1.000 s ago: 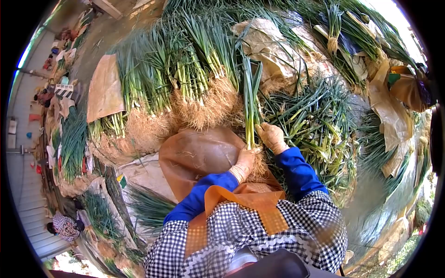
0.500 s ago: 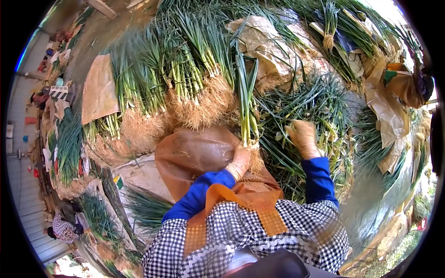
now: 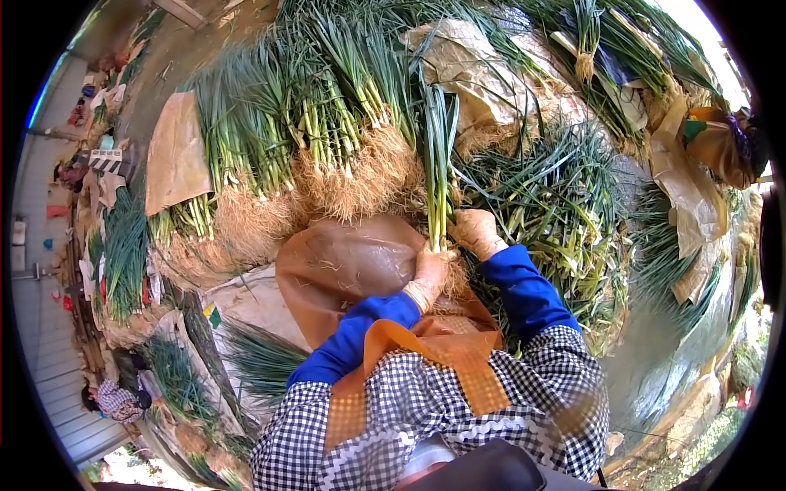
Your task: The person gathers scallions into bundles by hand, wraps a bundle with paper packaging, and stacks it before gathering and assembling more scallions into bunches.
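Observation:
My left hand (image 3: 430,274) is closed around the root end of a small bunch of green onions (image 3: 438,172), whose leaves point up and away from me. Pale stringy roots (image 3: 457,278) stick out on its right side. Close against the right of the stalks is my right hand (image 3: 477,231), fingers curled in; what they pinch, if anything, is hidden. Under and left of the bunch spreads a brown plastic apron (image 3: 348,262) with scraps on it. A heap of loose green leaves (image 3: 565,221) lies beyond my right hand.
Rows of green onions with thick tan roots (image 3: 356,176) lie ahead to the left. Beige sheets (image 3: 471,74) partly cover others. More onions (image 3: 262,364) lie at lower left. A person (image 3: 117,401) crouches far left; wet ground (image 3: 655,368) shows at right.
My right hand has come in from the leaf heap, moving left to the stalks. My left hand keeps its hold, and the bunch stands slightly straighter.

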Available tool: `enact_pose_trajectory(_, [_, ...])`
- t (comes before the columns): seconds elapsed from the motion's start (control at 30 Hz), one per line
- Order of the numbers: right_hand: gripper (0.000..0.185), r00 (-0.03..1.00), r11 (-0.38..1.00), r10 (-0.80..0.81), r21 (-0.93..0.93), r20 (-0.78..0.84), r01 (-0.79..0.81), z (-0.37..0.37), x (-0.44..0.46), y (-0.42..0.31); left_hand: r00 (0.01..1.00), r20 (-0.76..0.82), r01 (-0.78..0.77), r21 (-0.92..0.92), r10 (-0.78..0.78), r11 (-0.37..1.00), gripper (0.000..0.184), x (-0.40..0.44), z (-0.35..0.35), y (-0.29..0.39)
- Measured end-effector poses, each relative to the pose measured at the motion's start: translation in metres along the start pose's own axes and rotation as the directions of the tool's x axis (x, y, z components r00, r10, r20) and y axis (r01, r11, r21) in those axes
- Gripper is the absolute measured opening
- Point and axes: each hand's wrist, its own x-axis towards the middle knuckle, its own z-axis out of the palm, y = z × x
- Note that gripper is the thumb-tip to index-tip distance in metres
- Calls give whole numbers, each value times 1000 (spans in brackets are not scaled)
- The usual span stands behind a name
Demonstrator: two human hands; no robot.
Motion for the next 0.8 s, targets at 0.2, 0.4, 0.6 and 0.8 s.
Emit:
enact_pose_trajectory(0.2, [19,908,945,-316,-5,-274,327,-5,-43,3,978,78,209,-403,-194,891,21,-5,3,14])
enact_pose_trajectory(0.4, [18,884,674,467,641,16,-368,-104,-123,64,973,196,188,-358,-123,915,12,15,-18,-16])
enact_pose_trajectory(0.6, [33,952,971,177,202,-250,-127,-66,-78,71,915,304,368,-361,-265,857,18,8,-15,3])
enact_pose_trajectory(0.8, [31,942,947,-228,168,-247,273,-3,-38,-1,971,165,219,-320,-173,922,23,17,-30,-23])
